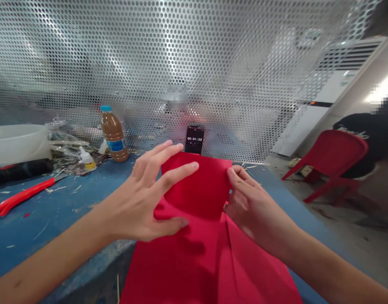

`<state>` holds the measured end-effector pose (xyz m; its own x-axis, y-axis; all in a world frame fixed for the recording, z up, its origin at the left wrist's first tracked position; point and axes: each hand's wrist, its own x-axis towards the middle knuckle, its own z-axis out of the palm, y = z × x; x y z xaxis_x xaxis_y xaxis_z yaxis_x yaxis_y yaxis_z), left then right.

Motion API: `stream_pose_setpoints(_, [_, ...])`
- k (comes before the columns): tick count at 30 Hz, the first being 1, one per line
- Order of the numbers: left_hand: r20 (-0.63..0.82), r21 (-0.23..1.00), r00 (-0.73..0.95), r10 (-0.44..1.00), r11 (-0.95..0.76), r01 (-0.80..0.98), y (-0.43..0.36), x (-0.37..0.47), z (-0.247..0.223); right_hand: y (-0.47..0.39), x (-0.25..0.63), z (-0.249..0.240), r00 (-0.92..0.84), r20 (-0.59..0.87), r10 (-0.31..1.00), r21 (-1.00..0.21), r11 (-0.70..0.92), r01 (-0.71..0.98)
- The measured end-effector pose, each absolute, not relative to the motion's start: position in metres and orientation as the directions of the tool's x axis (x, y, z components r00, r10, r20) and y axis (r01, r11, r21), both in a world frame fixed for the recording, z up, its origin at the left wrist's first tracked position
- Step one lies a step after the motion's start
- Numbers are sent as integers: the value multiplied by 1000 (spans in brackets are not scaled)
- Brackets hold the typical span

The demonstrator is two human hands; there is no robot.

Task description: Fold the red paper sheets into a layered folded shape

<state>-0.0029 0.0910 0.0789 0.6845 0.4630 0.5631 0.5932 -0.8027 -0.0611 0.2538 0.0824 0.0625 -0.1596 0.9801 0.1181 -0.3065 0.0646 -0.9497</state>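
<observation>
A small red sheet of paper is held up in front of me, tilted toward my view. My right hand pinches its right edge between thumb and fingers. Spread fingers of my left hand hover at the sheet's left side, the index finger lying over its upper part; whether they touch it I cannot tell. Below both hands, larger red sheets lie overlapping at the front of the blue table.
A phone showing a timer leans on the perforated metal panel. Left on the table are a brown-filled bottle, a glue bottle, a red-handled knife and a white tub. A person sits on a red chair at right.
</observation>
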Motion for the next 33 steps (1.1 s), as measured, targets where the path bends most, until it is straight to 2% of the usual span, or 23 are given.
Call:
stream_pose_setpoints(3, [506,-215,740,443,-767,605,89,3,72,79,252,68,-171,100,980,-959,49,-278])
stream_pose_setpoints(7, [493,-268,749,442,-742,614,88,10,65,72,250,74,-239,61,969,-970,2,-242])
stream_pose_setpoints(10, [514,-249,728,455,-733,633,88,13,64,68,248,78,-305,41,951,-975,-29,-222])
stream_pose_setpoints(14, [501,-160,724,474,-772,615,91,11,66,69,248,79,-346,45,937,-980,-27,-199])
stream_pose_setpoints(16, [477,-110,722,501,-782,614,94,9,67,73,251,74,-234,101,967,-983,62,-170])
stream_pose_setpoints(18, [465,-70,706,534,-773,631,96,8,68,76,255,67,-46,265,963,-963,262,-60])
stream_pose_setpoints(19, [465,-57,692,552,-762,646,97,8,69,77,257,63,36,405,914,-914,403,53])
stream_pose_setpoints(20, [466,-51,680,565,-751,658,97,8,69,77,259,60,22,529,849,-835,515,194])
stream_pose_setpoints(22, [472,-49,670,573,-742,669,97,9,69,76,261,57,-120,674,729,-630,652,421])
stream_pose_setpoints(24, [479,-44,671,565,-748,662,95,10,69,73,262,59,-306,689,658,-446,717,536])
stream_pose_setpoints(26, [483,-29,673,560,-758,652,94,11,69,71,263,63,-422,672,609,-314,749,583])
stream_pose_setpoints(29, [438,3,677,591,-754,657,93,11,72,72,264,66,-483,676,557,-206,772,601])
stream_pose_setpoints(33, [383,116,693,611,-776,620,92,8,78,76,266,65,-470,697,542,-218,784,581])
